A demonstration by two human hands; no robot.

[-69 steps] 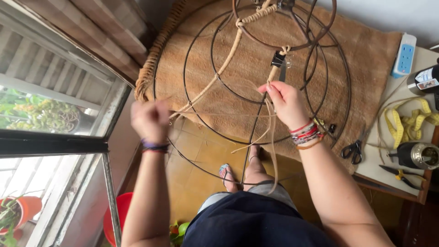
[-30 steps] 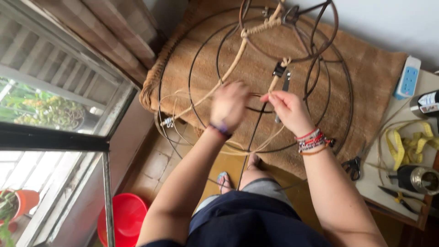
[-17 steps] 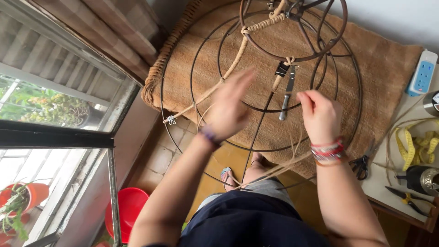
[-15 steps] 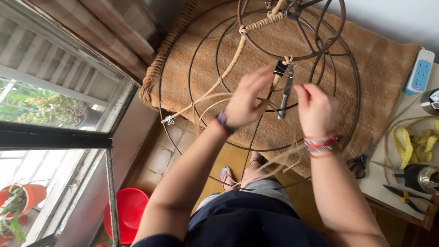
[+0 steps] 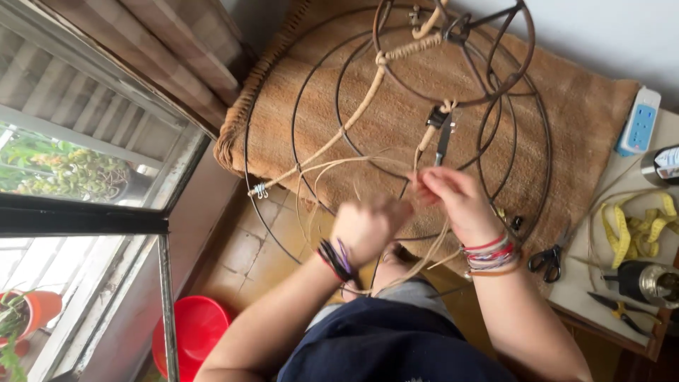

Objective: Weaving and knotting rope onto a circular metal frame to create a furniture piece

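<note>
Rattan strand point(image 5: 332, 164) pinched against frame point(image 5: 396, 127) by right hand point(image 5: 453, 201), pulled by fisted left hand point(image 5: 368, 228); likely to slacken if pinch slips.

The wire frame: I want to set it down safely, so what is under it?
Under the wire frame lies a brown woven mat, then tiled floor. Hands and arms cover the rest.

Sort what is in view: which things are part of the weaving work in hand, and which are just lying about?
In use: left hand and right hand, both pinching the pale cane strands; round wire frame; black clip on a spoke.

Lying about: scissors, yellow tape measure, pliers, power strip, red basin, woven mat.
</note>
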